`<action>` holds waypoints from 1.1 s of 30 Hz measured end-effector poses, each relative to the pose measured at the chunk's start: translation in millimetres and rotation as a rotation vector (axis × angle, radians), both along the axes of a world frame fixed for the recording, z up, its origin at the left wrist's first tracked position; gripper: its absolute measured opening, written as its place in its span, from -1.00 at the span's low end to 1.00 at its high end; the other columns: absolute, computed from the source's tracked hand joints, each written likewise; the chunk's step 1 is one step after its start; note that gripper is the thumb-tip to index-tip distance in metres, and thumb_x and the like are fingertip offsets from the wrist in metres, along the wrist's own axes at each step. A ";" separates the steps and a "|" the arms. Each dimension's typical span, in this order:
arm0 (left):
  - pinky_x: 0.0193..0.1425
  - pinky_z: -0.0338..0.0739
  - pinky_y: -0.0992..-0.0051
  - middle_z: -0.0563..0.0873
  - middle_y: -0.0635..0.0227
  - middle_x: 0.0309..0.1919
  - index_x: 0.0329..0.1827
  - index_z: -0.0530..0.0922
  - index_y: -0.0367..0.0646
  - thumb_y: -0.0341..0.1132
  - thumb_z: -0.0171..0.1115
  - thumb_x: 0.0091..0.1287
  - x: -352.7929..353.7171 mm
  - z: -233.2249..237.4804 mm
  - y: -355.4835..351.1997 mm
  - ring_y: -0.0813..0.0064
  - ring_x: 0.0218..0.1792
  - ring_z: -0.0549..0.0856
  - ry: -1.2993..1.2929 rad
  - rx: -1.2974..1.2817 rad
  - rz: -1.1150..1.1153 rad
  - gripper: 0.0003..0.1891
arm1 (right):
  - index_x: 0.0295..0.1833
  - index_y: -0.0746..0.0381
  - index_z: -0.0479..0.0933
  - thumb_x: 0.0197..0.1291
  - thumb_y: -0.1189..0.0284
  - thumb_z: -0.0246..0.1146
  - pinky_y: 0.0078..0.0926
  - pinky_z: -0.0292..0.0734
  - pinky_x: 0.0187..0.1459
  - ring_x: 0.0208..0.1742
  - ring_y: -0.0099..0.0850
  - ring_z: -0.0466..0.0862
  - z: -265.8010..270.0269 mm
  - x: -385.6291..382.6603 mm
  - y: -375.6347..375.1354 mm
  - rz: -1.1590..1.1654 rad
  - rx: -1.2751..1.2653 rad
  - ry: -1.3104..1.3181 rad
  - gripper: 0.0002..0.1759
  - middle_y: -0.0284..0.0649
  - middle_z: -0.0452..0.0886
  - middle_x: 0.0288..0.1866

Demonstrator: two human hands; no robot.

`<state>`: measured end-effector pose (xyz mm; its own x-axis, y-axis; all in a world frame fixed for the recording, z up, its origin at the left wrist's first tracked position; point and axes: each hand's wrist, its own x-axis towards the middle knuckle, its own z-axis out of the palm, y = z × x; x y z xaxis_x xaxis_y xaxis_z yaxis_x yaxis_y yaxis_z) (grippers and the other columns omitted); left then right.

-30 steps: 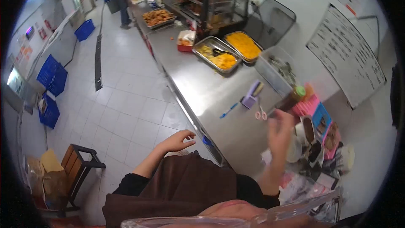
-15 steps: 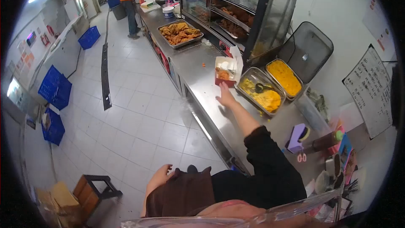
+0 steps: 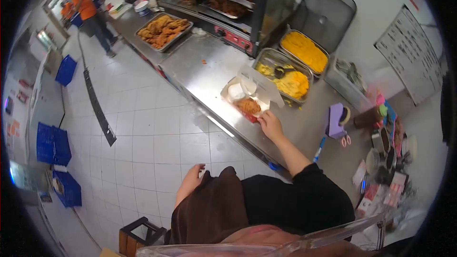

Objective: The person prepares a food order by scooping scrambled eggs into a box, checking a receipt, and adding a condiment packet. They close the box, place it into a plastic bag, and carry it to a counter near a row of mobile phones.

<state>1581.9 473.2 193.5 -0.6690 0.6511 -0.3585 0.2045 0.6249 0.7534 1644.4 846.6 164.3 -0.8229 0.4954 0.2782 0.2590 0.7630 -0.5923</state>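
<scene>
Food box point(image 3: 247, 96): open, lid folded back, fried pieces and a white tub inside. It sits on the steel counter point(image 3: 204, 71) close to the front edge, just beside the tray of yellow food point(image 3: 288, 80). Right hand point(image 3: 270, 124) grasps its near corner. Left hand point(image 3: 190, 181) hangs slack and empty by the apron point(image 3: 209, 209). Risk: a one-corner pull probably tilts the box over the edge and spills the contents.

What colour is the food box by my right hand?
The box is white inside, red outside; the head view shows it.
</scene>
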 end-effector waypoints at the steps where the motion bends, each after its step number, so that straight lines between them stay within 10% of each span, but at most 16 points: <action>1: 0.05 0.46 0.32 0.56 0.03 0.00 0.10 0.41 -0.28 -0.24 0.17 0.23 -5.0 5.3 15.3 0.14 -0.01 0.57 0.046 0.024 -0.050 -0.58 | -0.33 0.26 0.53 0.08 0.40 0.22 -0.27 0.46 -0.20 -0.21 -0.15 0.54 10.9 29.2 -0.5 0.001 -0.024 -0.016 -0.86 -0.16 0.49 -0.19; 8: 0.09 0.43 0.31 0.56 0.02 -0.03 0.04 0.44 -0.28 -0.25 0.18 0.23 19.6 56.1 121.7 0.13 0.02 0.55 0.033 0.132 -0.257 -0.62 | -0.14 0.21 0.53 0.07 0.46 0.18 -0.25 0.44 -0.09 -0.05 -0.17 0.51 42.9 184.3 26.4 -0.095 0.038 -0.114 -0.79 -0.13 0.46 -0.12; 15: 0.16 0.35 0.30 0.51 0.06 0.01 0.02 0.45 -0.23 -0.31 0.27 0.13 72.1 51.4 219.2 0.10 0.09 0.47 0.204 0.403 -0.508 -0.60 | -0.02 0.17 0.54 0.08 0.49 0.11 -0.20 0.43 -0.06 -0.06 -0.16 0.51 50.9 177.8 72.9 -0.446 -0.055 -0.281 -0.69 -0.12 0.45 -0.08; 19: 0.19 0.33 0.27 0.42 0.11 0.13 0.06 0.41 -0.19 -0.36 0.35 0.02 108.3 102.9 283.1 0.09 0.13 0.41 0.624 0.559 -0.599 -0.49 | -0.11 0.16 0.59 0.03 0.42 0.16 -0.18 0.31 0.07 -0.06 -0.17 0.51 122.6 204.1 76.0 0.015 0.490 -0.313 -0.74 -0.14 0.47 -0.07; 23: 0.06 0.42 0.33 0.56 0.16 -0.03 0.03 0.43 -0.21 -0.32 0.38 0.02 138.0 127.7 327.0 0.13 0.02 0.52 0.591 0.628 -0.749 -0.51 | -0.26 0.20 0.59 -0.03 0.36 0.25 -0.29 0.33 -0.04 -0.15 -0.21 0.54 187.0 216.9 98.0 0.519 0.175 -0.444 -0.79 -0.20 0.54 -0.28; 27: -0.28 0.49 0.53 0.65 0.32 -0.48 -0.22 0.51 -0.27 -0.35 0.33 0.13 153.3 136.8 335.0 0.46 -0.41 0.63 0.248 0.452 -0.633 -0.76 | -0.25 0.22 0.52 -0.01 0.35 0.32 -0.49 0.36 -0.40 -0.44 -0.44 0.51 214.0 222.4 141.2 0.490 -0.176 -0.133 -0.77 -0.29 0.53 -0.45; 33: -0.31 0.49 0.66 0.66 0.27 -0.29 -0.14 0.40 -0.26 -0.49 0.20 0.23 160.4 141.6 330.2 0.64 -0.31 0.60 -0.305 0.631 -0.111 -0.81 | 0.11 0.22 0.36 -0.04 0.58 0.35 -0.70 0.36 -0.19 -0.23 -0.66 0.49 185.1 222.1 144.3 0.370 -0.749 0.200 -0.46 -0.41 0.50 -0.35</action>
